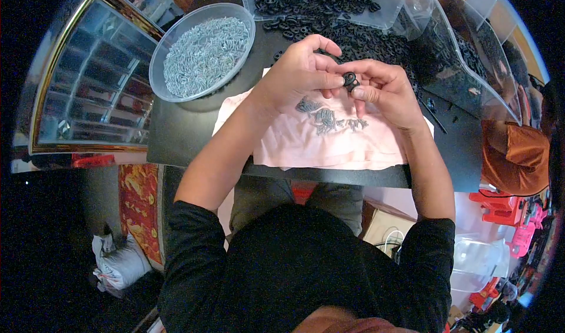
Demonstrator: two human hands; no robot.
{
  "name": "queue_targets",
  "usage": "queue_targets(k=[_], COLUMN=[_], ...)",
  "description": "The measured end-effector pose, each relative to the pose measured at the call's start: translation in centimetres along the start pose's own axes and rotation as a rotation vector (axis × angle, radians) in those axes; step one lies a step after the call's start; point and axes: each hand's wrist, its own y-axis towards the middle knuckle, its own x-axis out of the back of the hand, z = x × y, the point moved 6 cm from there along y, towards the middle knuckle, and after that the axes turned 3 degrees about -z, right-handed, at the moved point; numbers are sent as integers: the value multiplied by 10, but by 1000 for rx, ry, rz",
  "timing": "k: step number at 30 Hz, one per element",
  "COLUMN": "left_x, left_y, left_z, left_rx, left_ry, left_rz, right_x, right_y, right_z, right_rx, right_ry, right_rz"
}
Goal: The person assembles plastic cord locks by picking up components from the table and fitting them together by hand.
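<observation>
Over the pink cloth (282, 147), my two hands meet at a small black part (351, 81) with round openings. My left hand (300, 74) pinches its left side between thumb and fingers. From the other side, the thumb and forefinger of my right hand (388, 92) grip the same part. Whether a metal piece is also between the fingertips, I cannot make out. Just below my hands, small silver metal pieces (325, 121), pin-like or screw-like, lie in loose clusters on the cloth.
A round clear tub (158, 68) of similar silver pieces stands at the back left. Loose black parts (376, 42) heap behind my hands, beside a clear bin (385, 18) holding more. A thin dark tool (434, 116) lies right of the cloth on the black table (176, 130).
</observation>
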Motion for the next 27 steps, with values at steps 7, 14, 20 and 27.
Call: queue_targets(k=[7,14,20,27], left_x=[-3,-2,-7,29], left_y=[-1,-2,2,4], left_z=[5,6,-9,-21], left_rx=[60,58,-35,-284], left_ry=[-79,-58,14,699], left_rz=[107,113,135,-40], right_x=[-5,-9,-5,51], right_y=[-4,-6,-7,-54], right_z=[0,0,23,145], right_rx=[49,91,243,642], right_ry=[-121,-157,-304,-834], right_rz=[6,-30,-116,-767])
